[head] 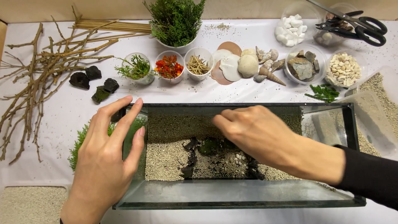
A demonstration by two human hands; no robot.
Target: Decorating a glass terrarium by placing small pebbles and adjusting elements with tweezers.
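Dark stones (191,157) lie at 7 o'clock from our nearer right hand (253,132), fingers curled, grasp hidden; left hand (110,153) spreads wide on glass tank (232,199) wall.

rectangular glass tank (248,195), sand-floored, dark mossy stones (209,147) at centre.

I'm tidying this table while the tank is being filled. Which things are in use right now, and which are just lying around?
In use:
glass tank
sand
dark stones
left hand on the tank's end wall
right hand inside the tank

Lying about:
scissors
shells
twigs
potted plant
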